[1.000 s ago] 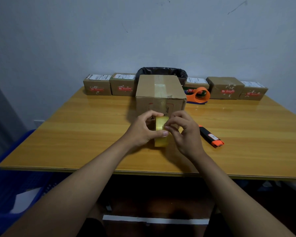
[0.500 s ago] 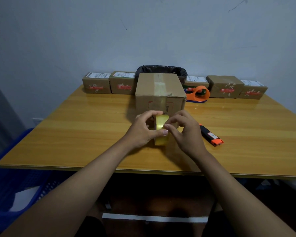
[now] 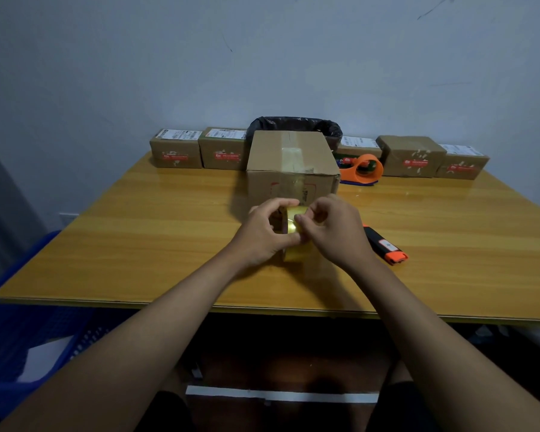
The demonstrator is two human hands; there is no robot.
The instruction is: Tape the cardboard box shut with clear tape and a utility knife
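Picking at the tape roll (image 3: 295, 227) for its loose end.
The left hand (image 3: 262, 233) grips the roll upright; the right hand (image 3: 334, 229) pinches at its rim. The cardboard box (image 3: 290, 163) sits just beyond both hands, seam running away from them; utility knife (image 3: 384, 244) lies beside the right hand.

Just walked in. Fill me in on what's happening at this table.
A person holds a yellowish roll of clear tape in the left hand while the right hand picks at its surface, apparently hunting for the loose end. The brown cardboard box sits just behind on the wooden table. The black-and-orange utility knife lies untouched beside the right hand.
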